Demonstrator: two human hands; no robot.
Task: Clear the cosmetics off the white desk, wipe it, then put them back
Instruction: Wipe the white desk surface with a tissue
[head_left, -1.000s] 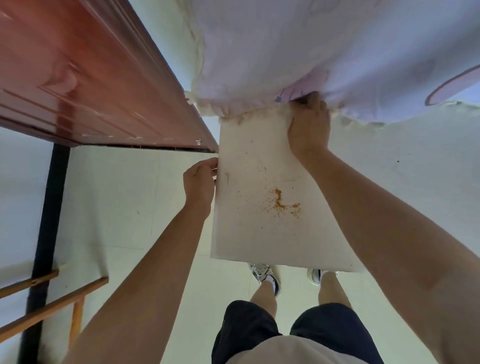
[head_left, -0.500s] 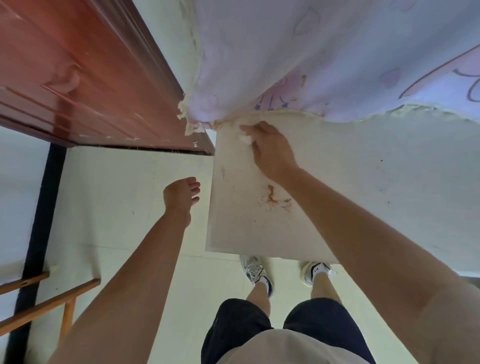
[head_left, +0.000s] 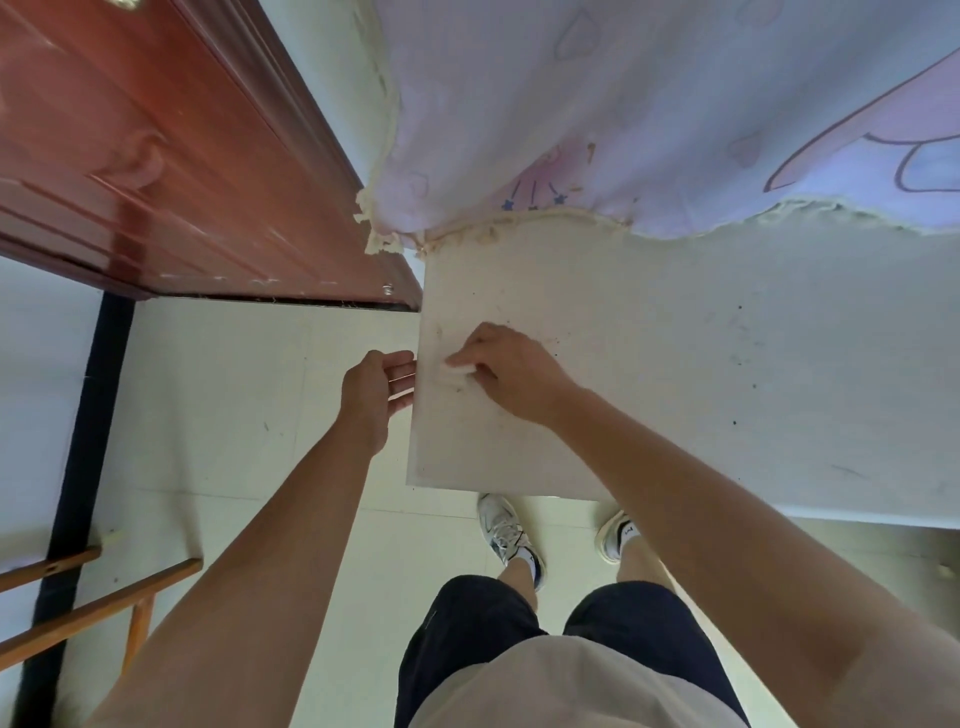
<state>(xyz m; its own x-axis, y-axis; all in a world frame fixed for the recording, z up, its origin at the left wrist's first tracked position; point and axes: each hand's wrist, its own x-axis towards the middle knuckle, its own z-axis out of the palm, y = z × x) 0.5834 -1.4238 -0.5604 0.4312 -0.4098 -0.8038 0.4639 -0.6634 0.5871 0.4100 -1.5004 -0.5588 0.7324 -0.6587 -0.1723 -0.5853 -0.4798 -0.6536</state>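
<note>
Head view: mid-wipe, judging by the bare flat white bench (head_left: 675, 364). Pinching a small white tissue wad (head_left: 456, 371) in right hand (head_left: 511, 376), pressed beside the bench's left edge; holding left hand (head_left: 376, 392) open, cupped just off that edge. No cosmetics visible. Next, likely: sweep specks into left palm.

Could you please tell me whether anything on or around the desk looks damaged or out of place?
Yes. The cloth has a frayed, ragged lower hem where it drapes onto the desk, and dark specks dot the desk to the right of the right hand, which pinches a white wipe.
</note>
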